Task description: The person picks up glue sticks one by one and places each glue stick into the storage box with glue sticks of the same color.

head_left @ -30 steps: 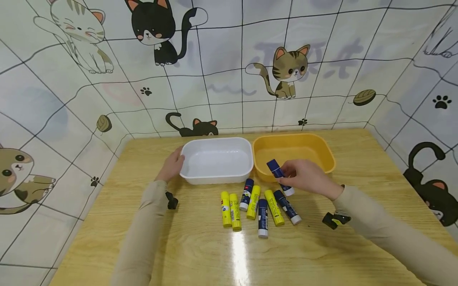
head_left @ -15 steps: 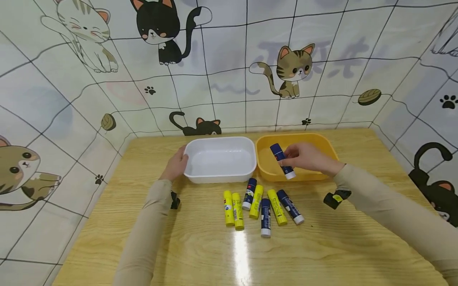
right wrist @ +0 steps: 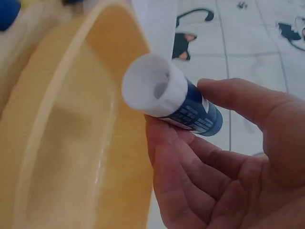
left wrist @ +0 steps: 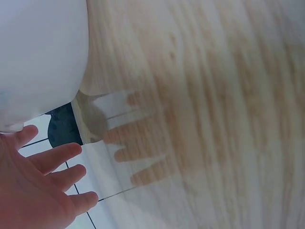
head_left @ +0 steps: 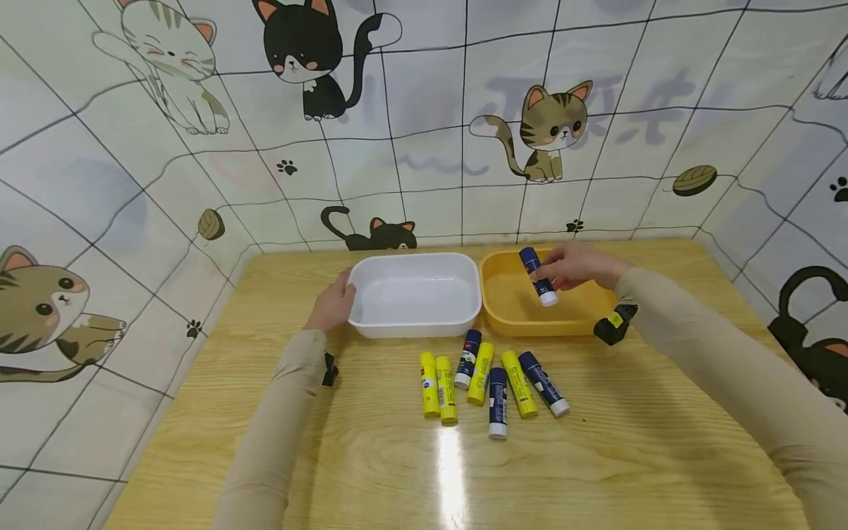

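My right hand (head_left: 578, 265) pinches a blue glue stick (head_left: 539, 277) between thumb and fingers above the yellow basin (head_left: 550, 329). In the right wrist view the glue stick's white hollow base (right wrist: 155, 86) faces the camera, beside the basin wall. My left hand (head_left: 333, 302) touches the left side of the white basin (head_left: 414, 329). The left wrist view shows its fingers (left wrist: 59, 157) fairly straight and spread beside that basin. On the table in front lie yellow glue sticks such as one (head_left: 447, 390) and blue ones such as another (head_left: 497, 403).
Both basins stand side by side near the back edge of the wooden table (head_left: 371, 456). Behind and beside the table hangs a white cloth (head_left: 430, 169) printed with cats and grid lines.
My right hand has lifted the blue glue stick from the yellow basin's front edge and carried it back over the basin. The left hand stays at the white basin. The head view shifts slightly.
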Demonstrator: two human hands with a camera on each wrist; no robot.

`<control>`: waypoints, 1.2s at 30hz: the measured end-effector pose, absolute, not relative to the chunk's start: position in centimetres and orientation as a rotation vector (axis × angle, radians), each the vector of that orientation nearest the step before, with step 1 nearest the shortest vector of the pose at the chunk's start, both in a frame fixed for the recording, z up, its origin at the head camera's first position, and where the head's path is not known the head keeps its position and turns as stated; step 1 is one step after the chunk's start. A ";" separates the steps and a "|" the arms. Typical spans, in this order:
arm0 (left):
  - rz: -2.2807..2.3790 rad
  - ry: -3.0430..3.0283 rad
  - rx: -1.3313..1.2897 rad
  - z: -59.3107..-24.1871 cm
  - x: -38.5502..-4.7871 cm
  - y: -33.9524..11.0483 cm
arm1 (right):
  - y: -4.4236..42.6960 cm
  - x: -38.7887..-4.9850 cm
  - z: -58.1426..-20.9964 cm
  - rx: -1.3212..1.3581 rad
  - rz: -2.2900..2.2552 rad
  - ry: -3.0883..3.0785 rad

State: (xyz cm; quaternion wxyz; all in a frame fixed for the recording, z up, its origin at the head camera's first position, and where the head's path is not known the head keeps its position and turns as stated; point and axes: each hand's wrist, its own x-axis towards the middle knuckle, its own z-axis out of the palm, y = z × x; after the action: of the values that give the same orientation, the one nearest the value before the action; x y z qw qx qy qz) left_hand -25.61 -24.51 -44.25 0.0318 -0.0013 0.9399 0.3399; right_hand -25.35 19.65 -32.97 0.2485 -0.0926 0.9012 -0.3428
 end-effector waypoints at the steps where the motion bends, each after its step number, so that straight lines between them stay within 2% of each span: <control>1: 1.032 2.898 0.001 -44.3 -25.6 -24.5 | 19.9 -25.8 -33.3 -0.247 -0.919 2.446; 11: 0.828 2.978 0.036 -44.3 -25.7 -24.3 | 21.8 -28.7 -35.5 -0.184 -0.710 2.402; 18: 0.611 3.007 0.033 -44.4 -25.6 -23.5 | 23.4 -29.4 -37.7 -0.061 -0.645 2.376; 30: 0.521 3.068 0.117 -44.2 -26.0 -23.7 | 23.5 -28.8 -37.5 -0.057 -0.608 2.440; 36: 0.485 3.082 0.120 -43.7 -25.9 -24.0 | 21.9 -26.9 -36.2 -0.282 -0.412 2.587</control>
State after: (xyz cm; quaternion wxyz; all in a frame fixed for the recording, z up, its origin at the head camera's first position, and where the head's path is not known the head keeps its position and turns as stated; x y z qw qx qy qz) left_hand -25.88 -24.04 -43.70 0.0095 0.0385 0.9871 0.1554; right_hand -26.87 21.93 -36.24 0.2509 -0.1038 0.9504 -0.1515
